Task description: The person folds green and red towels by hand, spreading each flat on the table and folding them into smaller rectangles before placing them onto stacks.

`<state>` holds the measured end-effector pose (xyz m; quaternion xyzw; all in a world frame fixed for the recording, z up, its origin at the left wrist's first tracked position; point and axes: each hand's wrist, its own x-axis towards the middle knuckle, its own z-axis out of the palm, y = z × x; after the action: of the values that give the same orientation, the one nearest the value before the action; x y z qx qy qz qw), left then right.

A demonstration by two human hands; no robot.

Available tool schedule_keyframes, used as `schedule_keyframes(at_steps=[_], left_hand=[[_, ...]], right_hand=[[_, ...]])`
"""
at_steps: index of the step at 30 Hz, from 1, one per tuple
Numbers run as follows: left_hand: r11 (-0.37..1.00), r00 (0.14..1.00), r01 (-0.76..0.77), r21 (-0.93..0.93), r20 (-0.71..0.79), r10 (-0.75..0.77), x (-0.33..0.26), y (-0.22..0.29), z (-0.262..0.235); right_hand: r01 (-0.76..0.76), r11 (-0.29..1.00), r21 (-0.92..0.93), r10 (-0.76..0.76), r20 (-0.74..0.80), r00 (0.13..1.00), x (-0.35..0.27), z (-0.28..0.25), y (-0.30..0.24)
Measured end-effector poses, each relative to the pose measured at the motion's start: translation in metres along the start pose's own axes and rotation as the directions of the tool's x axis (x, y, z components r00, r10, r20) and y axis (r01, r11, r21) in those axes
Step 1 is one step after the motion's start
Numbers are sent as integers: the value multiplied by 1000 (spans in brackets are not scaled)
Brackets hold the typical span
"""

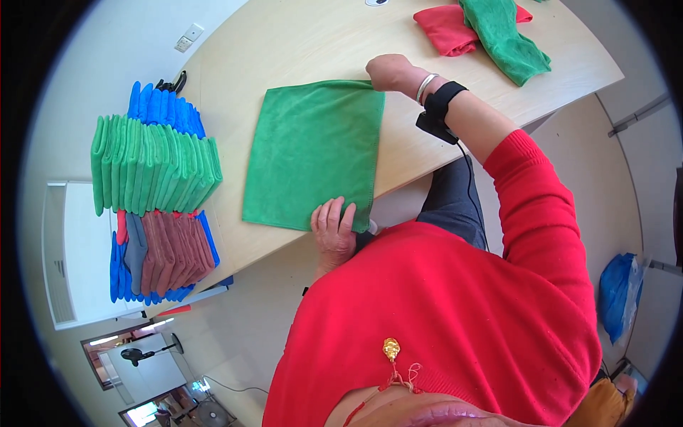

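Observation:
A green microfibre cloth (313, 153) lies spread flat on the light wooden table (299, 43). My left hand (333, 231) grips its near corner at the table's edge, fingers on top of the fabric. My right hand (390, 71) pinches the far corner on the same side; its wrist wears a bracelet and a black strap with a small device and a cable. A red sleeve covers my right arm.
Folded cloths stand in rows on the table's left end: green ones (153, 167), blue ones (163, 107) and brownish-pink ones (174, 252). A crumpled red cloth (448, 28) and another green cloth (506, 39) lie at the far right. A blue bag (615, 285) sits on the floor.

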<state>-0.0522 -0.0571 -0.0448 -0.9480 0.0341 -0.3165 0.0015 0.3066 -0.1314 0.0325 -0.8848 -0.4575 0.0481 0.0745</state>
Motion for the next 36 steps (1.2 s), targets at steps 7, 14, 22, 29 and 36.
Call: schedule_keyframes(at_steps=[7,14,22,29,36], left_hand=[[998,999,38,-51,7,-37,3,2,-10],[993,996,82,-86,34,-79,-1,-8,-20],[984,972,178,-31,159,-171,3,-41,-66],[922,862,364,132,326,-387,-15,-100,-112],[806,780,592,-10,258,-570,3,-96,-112]], right_hand=[[48,998,-50,-46,48,998,-1,-7,-15],[96,982,-163,-106,-58,993,-7,9,-17],[19,999,47,-12,-146,989,-40,16,-25],[8,986,164,-35,160,986,-105,-11,-39],[32,999,16,-33,60,998,-115,-31,-44]])
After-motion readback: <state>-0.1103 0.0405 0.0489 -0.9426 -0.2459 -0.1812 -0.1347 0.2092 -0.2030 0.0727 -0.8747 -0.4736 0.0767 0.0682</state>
